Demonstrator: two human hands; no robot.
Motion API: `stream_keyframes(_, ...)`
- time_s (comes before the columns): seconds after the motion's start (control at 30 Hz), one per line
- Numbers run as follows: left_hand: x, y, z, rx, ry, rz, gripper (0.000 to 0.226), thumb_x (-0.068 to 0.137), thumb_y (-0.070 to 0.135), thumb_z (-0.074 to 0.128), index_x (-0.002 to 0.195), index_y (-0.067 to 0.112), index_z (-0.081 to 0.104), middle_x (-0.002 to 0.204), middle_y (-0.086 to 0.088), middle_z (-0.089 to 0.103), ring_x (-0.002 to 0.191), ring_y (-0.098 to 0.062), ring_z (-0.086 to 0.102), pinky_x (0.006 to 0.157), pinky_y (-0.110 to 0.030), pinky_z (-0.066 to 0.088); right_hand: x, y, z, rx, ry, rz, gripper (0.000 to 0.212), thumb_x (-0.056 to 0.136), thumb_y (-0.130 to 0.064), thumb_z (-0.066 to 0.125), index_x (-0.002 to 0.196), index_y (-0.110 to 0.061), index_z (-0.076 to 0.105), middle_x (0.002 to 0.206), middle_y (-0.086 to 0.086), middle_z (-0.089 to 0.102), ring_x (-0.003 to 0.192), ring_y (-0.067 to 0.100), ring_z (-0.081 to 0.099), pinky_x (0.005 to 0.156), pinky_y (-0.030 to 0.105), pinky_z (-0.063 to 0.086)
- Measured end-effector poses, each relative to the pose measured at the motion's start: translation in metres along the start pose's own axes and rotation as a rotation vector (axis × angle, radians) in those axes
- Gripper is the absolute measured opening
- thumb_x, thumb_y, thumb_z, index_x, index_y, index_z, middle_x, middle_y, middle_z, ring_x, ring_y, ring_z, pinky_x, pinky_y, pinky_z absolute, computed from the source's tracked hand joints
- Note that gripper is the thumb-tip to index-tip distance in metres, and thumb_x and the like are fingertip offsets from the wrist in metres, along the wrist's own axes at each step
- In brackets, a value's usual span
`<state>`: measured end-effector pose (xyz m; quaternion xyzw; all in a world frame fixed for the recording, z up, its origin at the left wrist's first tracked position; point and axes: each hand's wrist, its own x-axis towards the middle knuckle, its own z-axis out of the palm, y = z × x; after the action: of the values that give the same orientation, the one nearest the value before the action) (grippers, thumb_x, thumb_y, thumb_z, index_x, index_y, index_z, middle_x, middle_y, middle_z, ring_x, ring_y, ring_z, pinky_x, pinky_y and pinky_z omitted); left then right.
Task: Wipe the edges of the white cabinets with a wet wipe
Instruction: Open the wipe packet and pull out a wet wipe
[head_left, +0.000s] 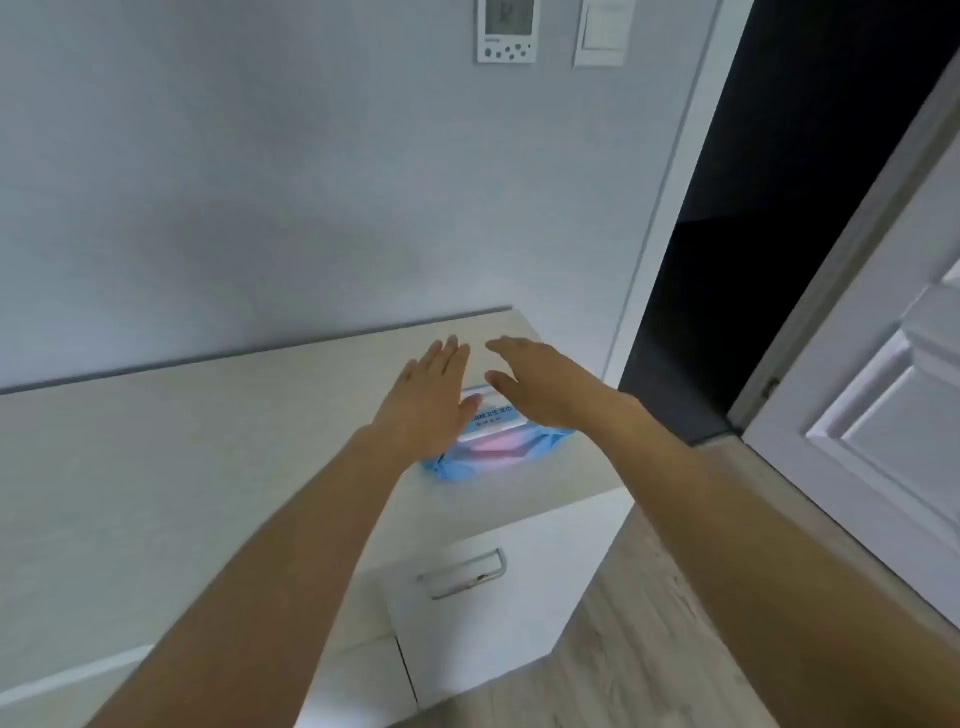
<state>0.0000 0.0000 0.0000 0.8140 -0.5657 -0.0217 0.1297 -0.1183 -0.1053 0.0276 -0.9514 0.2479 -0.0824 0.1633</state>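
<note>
A blue pack of wet wipes (488, 447) with a white lid lies on the light top of the white cabinet (171, 467), near its right end. My left hand (426, 400) hovers over the pack's left side, fingers straight and together. My right hand (540, 384) is over the pack's right side, fingers relaxed and slightly spread, thumb pointing toward the left hand. Neither hand grips anything. Both hands hide the far half of the pack. No loose wipe is in view.
The cabinet front has a drawer with a metal handle (462, 574). A grey wall rises behind, with a thermostat (506, 31) and a switch (605, 31). To the right are a dark doorway (753, 260), an open white door (883, 441) and wood floor (623, 649).
</note>
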Motion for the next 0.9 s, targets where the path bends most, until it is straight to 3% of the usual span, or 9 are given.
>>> stream_keyframes(0.27, 0.026, -0.016, 0.049, -0.112, -0.089, -0.084, 0.059, 0.099, 0.034, 0.032, 0.147, 0.013, 0.004, 0.156, -0.002, -0.001, 0.142, -0.015, 0.0, 0.114, -0.03, 0.005, 0.026, 0.048, 0.041, 0.029, -0.087, 0.037, 0.046, 0.098, -0.028, 0.041, 0.141, -0.018, 0.029, 0.146, 0.004, 0.035, 0.129, 0.023, 0.038, 0.104, 0.036, 0.031)
stream_keyframes(0.43, 0.029, -0.015, 0.077, -0.16, -0.125, -0.132, 0.06, 0.099, 0.034, 0.035, 0.147, 0.014, 0.007, 0.157, -0.001, 0.002, 0.142, -0.015, 0.004, 0.113, -0.028, 0.009, 0.031, 0.068, 0.061, 0.06, -0.153, -0.008, 0.046, 0.096, -0.026, 0.045, 0.139, -0.015, 0.031, 0.143, 0.006, 0.039, 0.12, 0.025, 0.045, 0.094, 0.039, 0.041)
stream_keyframes(0.53, 0.029, -0.014, 0.088, -0.205, -0.13, -0.181, 0.06, 0.098, 0.038, 0.035, 0.147, 0.015, 0.009, 0.156, 0.001, 0.005, 0.141, -0.013, 0.008, 0.112, -0.026, 0.01, 0.035, 0.075, 0.07, 0.036, -0.173, -0.062, 0.05, 0.095, -0.031, 0.047, 0.139, -0.014, 0.031, 0.146, 0.007, 0.034, 0.126, 0.025, 0.039, 0.097, 0.039, 0.04)
stream_keyframes(0.7, 0.029, -0.015, 0.102, -0.162, -0.039, -0.203, 0.063, 0.094, 0.043, 0.043, 0.145, 0.013, 0.02, 0.152, -0.002, 0.024, 0.137, -0.014, 0.021, 0.111, -0.026, 0.014, 0.046, 0.091, 0.079, 0.052, -0.189, -0.142, 0.049, 0.091, -0.036, 0.053, 0.13, -0.011, 0.04, 0.137, 0.008, 0.044, 0.118, 0.023, 0.044, 0.092, 0.034, 0.039)
stream_keyframes(0.8, 0.029, -0.013, 0.107, -0.133, -0.025, -0.205, 0.067, 0.09, 0.042, 0.052, 0.143, 0.012, 0.025, 0.15, -0.003, 0.027, 0.136, -0.016, 0.024, 0.112, -0.028, 0.015, 0.056, 0.102, 0.081, 0.044, -0.227, -0.185, 0.059, 0.087, -0.042, 0.057, 0.134, -0.011, 0.037, 0.141, 0.006, 0.04, 0.126, 0.021, 0.035, 0.102, 0.033, 0.028)
stream_keyframes(0.9, 0.031, -0.012, 0.106, -0.175, 0.017, -0.26, 0.07, 0.084, 0.04, 0.063, 0.141, 0.012, 0.031, 0.144, -0.004, 0.036, 0.13, -0.019, 0.034, 0.109, -0.029, 0.023, 0.065, 0.112, 0.077, 0.017, -0.283, -0.246, 0.067, 0.082, -0.045, 0.061, 0.135, -0.011, 0.036, 0.138, 0.006, 0.039, 0.123, 0.021, 0.035, 0.101, 0.034, 0.028)
